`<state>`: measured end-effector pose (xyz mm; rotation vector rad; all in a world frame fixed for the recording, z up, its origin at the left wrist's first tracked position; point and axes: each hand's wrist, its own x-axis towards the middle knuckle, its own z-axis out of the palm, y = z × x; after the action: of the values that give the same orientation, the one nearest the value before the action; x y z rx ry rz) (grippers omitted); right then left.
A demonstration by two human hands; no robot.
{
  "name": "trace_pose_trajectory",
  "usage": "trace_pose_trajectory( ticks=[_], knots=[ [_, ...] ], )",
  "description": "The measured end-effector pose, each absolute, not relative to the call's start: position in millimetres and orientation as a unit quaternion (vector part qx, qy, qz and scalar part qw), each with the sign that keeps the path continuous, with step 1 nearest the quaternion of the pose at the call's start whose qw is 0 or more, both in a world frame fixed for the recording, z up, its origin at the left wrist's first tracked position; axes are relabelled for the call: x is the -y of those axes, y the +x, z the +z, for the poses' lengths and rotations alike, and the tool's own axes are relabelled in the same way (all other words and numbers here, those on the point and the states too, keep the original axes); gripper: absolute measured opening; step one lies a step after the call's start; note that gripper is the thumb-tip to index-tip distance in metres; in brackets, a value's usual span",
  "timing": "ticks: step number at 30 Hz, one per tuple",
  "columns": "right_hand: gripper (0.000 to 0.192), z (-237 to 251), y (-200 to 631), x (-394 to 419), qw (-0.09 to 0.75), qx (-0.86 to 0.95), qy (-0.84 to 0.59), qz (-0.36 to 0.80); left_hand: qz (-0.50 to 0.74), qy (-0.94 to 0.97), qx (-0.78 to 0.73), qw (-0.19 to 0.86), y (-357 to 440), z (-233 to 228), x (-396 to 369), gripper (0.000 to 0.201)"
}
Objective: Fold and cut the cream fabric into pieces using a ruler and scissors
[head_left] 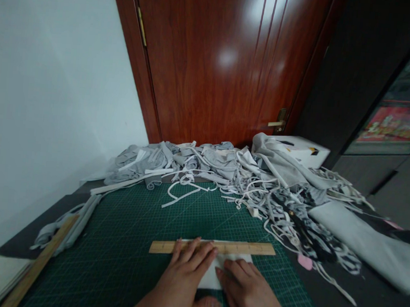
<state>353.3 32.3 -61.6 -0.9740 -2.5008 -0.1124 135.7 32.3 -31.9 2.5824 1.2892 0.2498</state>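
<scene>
A small piece of white cloth [211,277] lies on the green cutting mat [123,241] in front of me. Across its far edge runs a wooden ruler [254,248], roughly level from left to right. My left hand [185,284] lies flat with fingers spread, its fingertips pressing on the ruler and the cloth, thumb out to the right. Close beside it, my right hand [247,289] rests on the cloth's right part, just below the ruler. Its fingers are slightly bent and lie on the cloth; what is under the palm is hidden.
Grey and white cloth scraps [204,158] and tangled strips [259,191] heap along the back and right. A rolled grey cloth [368,242] lies right, near a pink piece [305,261]. Behind stands a white box [304,154]. Another wooden ruler [42,259] lies left.
</scene>
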Motion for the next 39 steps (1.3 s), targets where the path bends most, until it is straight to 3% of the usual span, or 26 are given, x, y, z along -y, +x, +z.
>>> trace_pose_trajectory(
  ticks=[6,10,14,17,20,22,25,32,39],
  knots=[
    [0.027,-50,355,-27,0.221,0.903,-0.366,0.053,0.076,0.887,-0.439,0.124,132,-30,-33,0.074],
    [0.024,-42,365,-27,0.277,0.885,-0.363,0.09,0.072,0.897,-0.421,0.113,132,-14,-28,0.071],
    [0.037,-46,375,-44,0.343,0.844,-0.406,0.076,0.106,0.903,-0.406,0.093,141,5,-10,0.045],
    [0.042,-52,377,-58,0.326,0.839,-0.43,0.07,0.148,0.902,-0.396,0.085,146,13,-3,0.032],
    [0.04,-56,376,-64,0.295,0.855,-0.418,0.081,0.234,0.868,-0.429,0.083,139,15,-19,0.035],
    [0.039,-58,375,-65,0.289,0.857,-0.412,0.11,0.257,0.841,-0.457,0.134,132,14,-41,0.037],
    [0.04,-62,375,-64,0.301,0.848,-0.41,0.15,0.2,0.853,-0.441,0.196,127,7,-73,0.034],
    [0.045,-68,377,-60,0.325,0.838,-0.406,0.162,0.108,0.87,-0.457,0.149,146,-16,-111,0.022],
    [0.035,-55,381,-55,0.318,0.809,-0.417,0.264,0.073,0.876,-0.457,0.138,148,-19,-107,0.003]
  ],
)
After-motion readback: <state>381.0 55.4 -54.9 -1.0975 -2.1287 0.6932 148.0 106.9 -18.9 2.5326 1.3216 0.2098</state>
